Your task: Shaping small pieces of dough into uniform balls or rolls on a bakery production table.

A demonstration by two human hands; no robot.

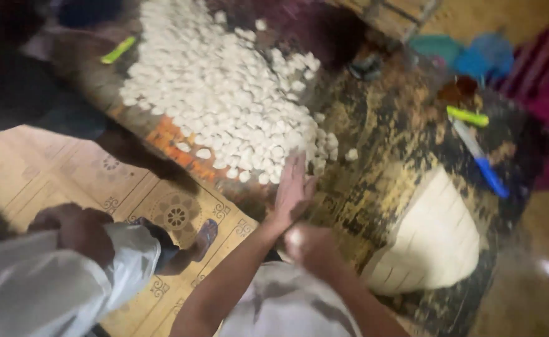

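Observation:
My left hand [293, 187] is held flat and open, fingers together, at the near edge of a big heap of small white dough pieces [224, 93] on a dark, worn table [380, 125]. Just below it my right hand [312, 248] is blurred and curled, with a small pale dough piece [294, 237] showing at its fingers. A large white dough slab [434, 240], scored with straight lines, lies on the table to the right of both hands.
A blue-and-white knife [484, 162] and a yellow-green tool [468, 116] lie beyond the slab. Another green tool [118, 50] lies at the heap's far left. A person in white cloth [49, 281] sits at left on patterned flooring [174, 215], hand [74, 228] on knee.

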